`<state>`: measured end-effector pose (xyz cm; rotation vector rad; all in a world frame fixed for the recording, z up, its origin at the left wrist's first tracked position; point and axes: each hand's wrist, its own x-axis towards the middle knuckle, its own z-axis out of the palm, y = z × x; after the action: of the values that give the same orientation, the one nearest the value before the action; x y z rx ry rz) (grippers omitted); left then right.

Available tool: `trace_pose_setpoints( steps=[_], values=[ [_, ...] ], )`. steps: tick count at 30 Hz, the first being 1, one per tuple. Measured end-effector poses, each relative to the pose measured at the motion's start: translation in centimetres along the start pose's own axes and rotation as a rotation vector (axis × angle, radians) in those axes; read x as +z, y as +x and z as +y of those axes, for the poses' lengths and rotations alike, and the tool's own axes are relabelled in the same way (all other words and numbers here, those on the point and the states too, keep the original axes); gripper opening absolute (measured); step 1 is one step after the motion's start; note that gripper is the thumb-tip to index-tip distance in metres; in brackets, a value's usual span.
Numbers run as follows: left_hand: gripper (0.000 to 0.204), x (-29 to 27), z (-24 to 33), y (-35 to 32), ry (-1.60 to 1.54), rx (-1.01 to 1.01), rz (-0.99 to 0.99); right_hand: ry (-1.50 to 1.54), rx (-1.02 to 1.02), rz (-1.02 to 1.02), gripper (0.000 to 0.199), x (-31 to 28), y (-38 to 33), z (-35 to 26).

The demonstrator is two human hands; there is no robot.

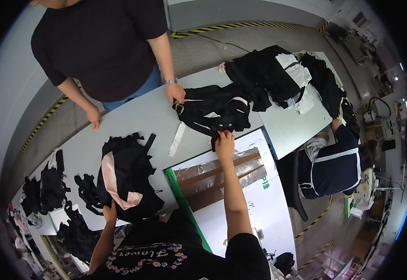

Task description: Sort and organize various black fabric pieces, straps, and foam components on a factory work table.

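Note:
My right hand (pixel 225 145) reaches out over the table and pinches the near edge of a loose heap of black fabric strips (pixel 215 112). Across the table, a co-worker's hand (pixel 176 93) with a wristwatch holds the left end of that heap. My left hand (pixel 110 213) is at the lower left edge of a pile of black cut fabric (pixel 131 175), its fingers closed on the edge and partly hidden. Over that pile lies a folded pale pink fabric strip (pixel 110 175). A white strip (pixel 177 140) lies between the two heaps.
A white board (pixel 271 205) with brown tape and a green edge lies before me. Larger black fabric heaps (pixel 259 74) with white pieces cover the far right. More black bundles (pixel 49 184) sit at the left. Another person (pixel 332 168) in dark blue works on the right.

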<state>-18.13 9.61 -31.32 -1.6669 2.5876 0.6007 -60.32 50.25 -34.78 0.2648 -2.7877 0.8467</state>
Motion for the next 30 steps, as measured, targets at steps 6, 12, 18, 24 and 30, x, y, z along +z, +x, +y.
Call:
trace_pose_setpoints(
  steps=[6, 12, 18, 24, 30],
  values=[
    [0.066, -0.3, 0.7, -0.1, -0.01, -0.002, -0.019, 0.136, -0.089, -0.048, 0.035, 0.5, -0.7, -0.6],
    [0.066, -0.3, 0.4, -0.2, -0.024, -0.01, -0.008, 0.456, 0.008, -0.127, 0.03, 1.5, -3.1, -3.9],
    [0.067, -0.2, 0.7, -0.2, -0.012, 0.025, -0.025, 0.441, 0.124, 0.005, 0.025, 0.9, -3.7, -2.1],
    [0.068, 0.6, -0.3, 0.8, 0.01, 0.024, -0.016, 0.369, 0.279, 0.145, 0.019, -0.3, -1.3, 3.0],
    [0.067, 0.0, 0.2, 0.7, 0.049, 0.036, 0.011, 0.249, 0.247, 0.305, 0.017, -0.6, 5.4, 6.7]
  ],
)
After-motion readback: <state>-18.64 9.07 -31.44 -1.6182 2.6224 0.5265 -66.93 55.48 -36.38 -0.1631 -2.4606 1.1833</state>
